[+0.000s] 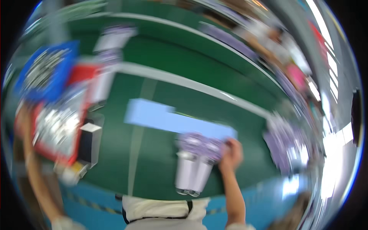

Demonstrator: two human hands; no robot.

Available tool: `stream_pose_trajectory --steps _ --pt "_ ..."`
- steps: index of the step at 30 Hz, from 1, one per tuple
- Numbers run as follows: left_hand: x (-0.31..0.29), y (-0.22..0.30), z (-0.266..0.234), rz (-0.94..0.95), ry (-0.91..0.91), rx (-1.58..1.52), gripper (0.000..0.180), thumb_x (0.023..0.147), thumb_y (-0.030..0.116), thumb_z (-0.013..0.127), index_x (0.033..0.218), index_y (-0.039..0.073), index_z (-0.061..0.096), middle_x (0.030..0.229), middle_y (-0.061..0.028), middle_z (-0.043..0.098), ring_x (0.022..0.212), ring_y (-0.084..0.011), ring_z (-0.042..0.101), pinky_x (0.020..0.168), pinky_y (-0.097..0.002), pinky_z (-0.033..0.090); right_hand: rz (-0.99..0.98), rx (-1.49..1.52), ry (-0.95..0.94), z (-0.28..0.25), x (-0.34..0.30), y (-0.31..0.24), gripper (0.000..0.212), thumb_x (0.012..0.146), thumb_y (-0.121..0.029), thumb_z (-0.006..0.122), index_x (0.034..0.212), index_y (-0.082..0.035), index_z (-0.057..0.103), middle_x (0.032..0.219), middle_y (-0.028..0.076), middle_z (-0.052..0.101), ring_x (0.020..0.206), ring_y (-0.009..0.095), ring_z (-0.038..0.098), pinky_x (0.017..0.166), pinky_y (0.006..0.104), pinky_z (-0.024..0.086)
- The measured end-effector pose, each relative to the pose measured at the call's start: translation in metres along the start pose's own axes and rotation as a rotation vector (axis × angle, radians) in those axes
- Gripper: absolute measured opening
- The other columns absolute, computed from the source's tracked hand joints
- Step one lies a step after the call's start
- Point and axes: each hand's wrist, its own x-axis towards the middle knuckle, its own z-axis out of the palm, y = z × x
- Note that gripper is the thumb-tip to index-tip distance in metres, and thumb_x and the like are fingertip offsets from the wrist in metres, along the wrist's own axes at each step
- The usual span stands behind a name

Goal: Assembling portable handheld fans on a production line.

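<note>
Meeting purple: right grip (232, 153) at the right side of two purple-topped white cylinders (187, 174); motion blur, cannot tell whether grasping or only touching.
Purple-and-white pair: lying side by side on the green tabletop (153, 168), purple ends away from the body, dark-rimmed ends toward it.
Pale blue strip (153, 114): flat, just beyond the purple ends; right end close to the right grip.
Left grip (23, 119): at the near-left corner of the blue tray (69, 53); heavily blurred, cannot tell whether clenched or released.
Blue tray: heaped with small shiny parts, just beyond the red tray (76, 147) of silvery pieces.
Black-sided box (87, 143): white on top, just right of the red tray.
Tabletop, right edge: cluster of purple pieces (281, 143), smeared.
Far side: co-worker (268, 42), upper right.
</note>
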Motion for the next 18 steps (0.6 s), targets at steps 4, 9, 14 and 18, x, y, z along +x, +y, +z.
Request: stream_pose_trajectory --steps 4,9,14,18 --pt "0.119 0.298 0.113 0.251 0.112 -0.495 0.04 0.098 0.026 0.053 0.132 0.005 0.059 0.128 -0.019 0.062 0.119 -0.0333 0.058 0.105 -0.0444 0.043 -0.205 0.159 -0.028 0.017 0.01 0.0 0.028 0.083 -0.004 0.067 0.111 0.0 0.064 0.103 0.017 0.067 0.093 0.03 0.067 0.082 0.0376 0.055" --pt "0.104 0.375 0.102 0.317 0.134 -0.68 0.039 0.096 0.025 0.056 0.128 0.004 0.06 0.125 -0.0187 0.064 0.115 -0.0328 0.06 0.102 -0.044 0.044 -0.202 0.318 0.021 -0.018 0.005 0.001 0.023 0.088 -0.001 0.064 0.111 0.003 0.063 0.101 0.015 0.064 0.087 0.024 0.064 0.08 0.0333 0.054" --pt "0.064 0.251 0.076 0.248 0.104 -0.606 0.037 0.094 0.025 0.059 0.124 0.003 0.062 0.121 -0.0184 0.065 0.111 -0.0323 0.061 0.099 -0.0436 0.046 -0.211 0.34 0.028 -0.012 0.0 0.0 0.022 0.087 0.002 0.063 0.11 0.003 0.064 0.101 0.014 0.064 0.087 0.023 0.064 0.08 0.033 0.054" --pt "0.028 0.154 0.042 0.161 0.076 -0.538 0.037 0.093 0.025 0.062 0.121 0.002 0.063 0.118 -0.0181 0.066 0.108 -0.0319 0.062 0.097 -0.0432 0.047 -0.211 0.355 0.026 -0.007 0.0 0.001 0.02 0.086 0.003 0.063 0.106 0.003 0.065 0.1 0.013 0.064 0.086 0.024 0.065 0.079 0.0329 0.055"
